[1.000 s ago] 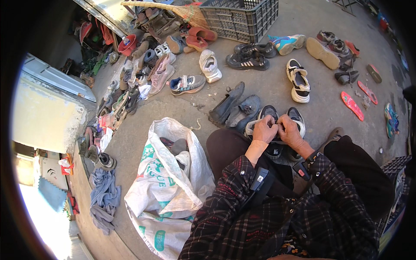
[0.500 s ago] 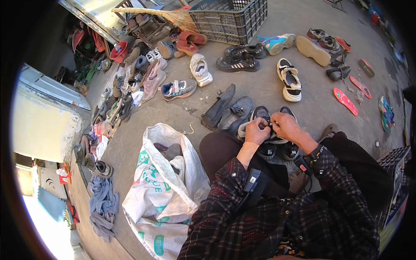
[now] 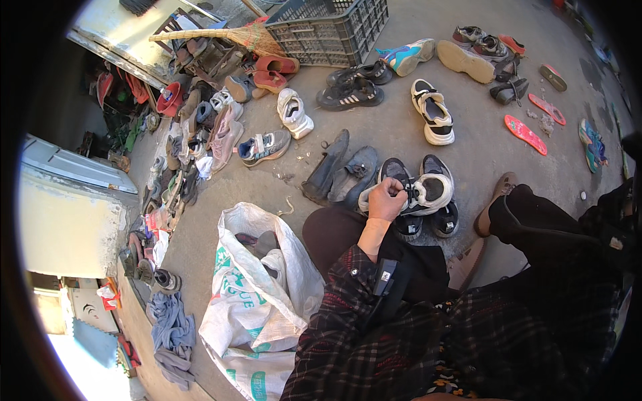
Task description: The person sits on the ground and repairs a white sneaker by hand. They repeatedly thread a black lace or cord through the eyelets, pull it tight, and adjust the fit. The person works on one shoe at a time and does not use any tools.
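Black and white shoes (image 3: 435, 190) stand in a tight cluster at the left hand (image 3: 388, 199), on the ground in front of the seated person. The hand is nearly closed, thumb and fingertips pinched together on a dark lace (image 3: 410, 194) at the front of these shoes. Of the right hand (image 3: 628, 206) only a sliver shows, well off to the right at the dark rim; whether it holds anything cannot be told.

Just left of the left hand rests a pair of dark slip-on shoes (image 3: 356, 175), side by side. Nearer the body, below and left of it, a white woven sack (image 3: 227, 294) with green print gapes open, with shoes inside. To the right of the hand is the person's brown shoe (image 3: 498, 194).

Beyond the hand and slightly right, a cream-and-black shoe (image 3: 435, 113) lies alone. Farther out to the left come a grey strapped sneaker (image 3: 264, 147), a white shoe (image 3: 294, 112) and a striped black shoe (image 3: 351, 95). Well right of the hand are pink insoles (image 3: 525, 134). Farthest beyond it stand a dark plastic crate (image 3: 328, 37), a straw broom (image 3: 257, 39) and, to the left, a red bucket (image 3: 170, 100).
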Motion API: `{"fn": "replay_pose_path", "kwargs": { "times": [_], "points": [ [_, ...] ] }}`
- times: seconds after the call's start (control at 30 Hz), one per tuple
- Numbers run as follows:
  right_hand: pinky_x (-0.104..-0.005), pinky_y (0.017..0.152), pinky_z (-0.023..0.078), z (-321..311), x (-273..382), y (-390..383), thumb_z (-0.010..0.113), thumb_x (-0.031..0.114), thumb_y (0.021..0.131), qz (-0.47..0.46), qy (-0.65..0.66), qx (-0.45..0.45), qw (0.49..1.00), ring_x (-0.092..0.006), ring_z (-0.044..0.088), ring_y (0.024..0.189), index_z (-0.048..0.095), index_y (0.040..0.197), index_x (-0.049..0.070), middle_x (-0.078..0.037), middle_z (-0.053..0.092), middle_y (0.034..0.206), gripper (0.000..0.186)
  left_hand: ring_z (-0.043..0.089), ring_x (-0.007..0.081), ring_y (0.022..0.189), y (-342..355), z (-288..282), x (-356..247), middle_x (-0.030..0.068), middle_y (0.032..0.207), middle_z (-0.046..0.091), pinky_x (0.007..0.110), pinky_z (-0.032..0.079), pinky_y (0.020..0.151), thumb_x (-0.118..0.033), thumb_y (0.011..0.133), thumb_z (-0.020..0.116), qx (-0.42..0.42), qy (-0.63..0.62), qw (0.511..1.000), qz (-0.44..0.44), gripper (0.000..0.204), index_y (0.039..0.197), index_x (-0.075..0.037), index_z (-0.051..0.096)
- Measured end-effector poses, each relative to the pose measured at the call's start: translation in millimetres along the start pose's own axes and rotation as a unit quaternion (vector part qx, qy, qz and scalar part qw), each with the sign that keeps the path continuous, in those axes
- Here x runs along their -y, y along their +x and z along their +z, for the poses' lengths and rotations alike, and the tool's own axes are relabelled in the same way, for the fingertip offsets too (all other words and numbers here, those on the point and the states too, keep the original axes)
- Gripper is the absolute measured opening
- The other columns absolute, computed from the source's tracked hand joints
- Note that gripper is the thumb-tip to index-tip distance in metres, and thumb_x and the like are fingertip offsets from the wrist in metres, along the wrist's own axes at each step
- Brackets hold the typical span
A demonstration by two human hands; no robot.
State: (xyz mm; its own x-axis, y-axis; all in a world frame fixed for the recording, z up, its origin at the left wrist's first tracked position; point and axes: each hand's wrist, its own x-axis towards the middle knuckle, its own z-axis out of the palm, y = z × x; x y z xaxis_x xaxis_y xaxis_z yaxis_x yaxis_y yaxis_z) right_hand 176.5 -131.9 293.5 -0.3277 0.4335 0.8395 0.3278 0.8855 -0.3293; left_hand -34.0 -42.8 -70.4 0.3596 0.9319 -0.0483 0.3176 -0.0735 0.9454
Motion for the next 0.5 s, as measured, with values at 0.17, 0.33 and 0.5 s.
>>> {"fn": "replay_pose_path", "kwargs": {
  "times": [0.17,0.33,0.5],
  "points": [
    [-0.0268,0.066,0.047,97.7,-49.5,-18.4,0.048,0.012,0.091,0.109,-0.015,0.144,0.983,-0.0122,0.055,0.067,0.056,0.103,-0.002,-0.009,0.059,0.089,0.020,0.055,0.0078,0.064,-0.6,-2.3,0.6,0.0011,0.069,0.058,0.022,0.044,0.064,-0.007,0.069,0.063,0.010,-0.004,1.000,0.001,0.013,0.080,-0.002,0.058],
    [-0.0267,0.066,0.047,166.0,-73.5,-45.0,0.049,0.012,0.091,0.179,-0.008,0.214,0.960,-0.0119,0.055,0.067,0.056,0.102,-0.002,-0.009,0.058,0.088,0.019,0.054,0.0072,0.064,-0.2,-3.1,0.1,0.0006,0.069,0.058,0.022,0.044,0.062,-0.006,0.070,0.062,0.011,-0.014,1.000,-0.007,0.012,0.080,-0.001,0.058],
    [-0.0266,0.066,0.047,192.8,-86.0,-75.8,0.049,0.013,0.091,0.220,-0.005,0.235,0.947,-0.0115,0.055,0.067,0.056,0.102,-0.002,-0.008,0.058,0.088,0.019,0.053,0.0061,0.062,-1.2,-3.7,-4.0,0.0001,0.069,0.058,0.021,0.044,0.060,-0.007,0.070,0.063,-0.002,0.001,1.000,-0.002,0.011,0.080,-0.002,0.059]
  ]
}}
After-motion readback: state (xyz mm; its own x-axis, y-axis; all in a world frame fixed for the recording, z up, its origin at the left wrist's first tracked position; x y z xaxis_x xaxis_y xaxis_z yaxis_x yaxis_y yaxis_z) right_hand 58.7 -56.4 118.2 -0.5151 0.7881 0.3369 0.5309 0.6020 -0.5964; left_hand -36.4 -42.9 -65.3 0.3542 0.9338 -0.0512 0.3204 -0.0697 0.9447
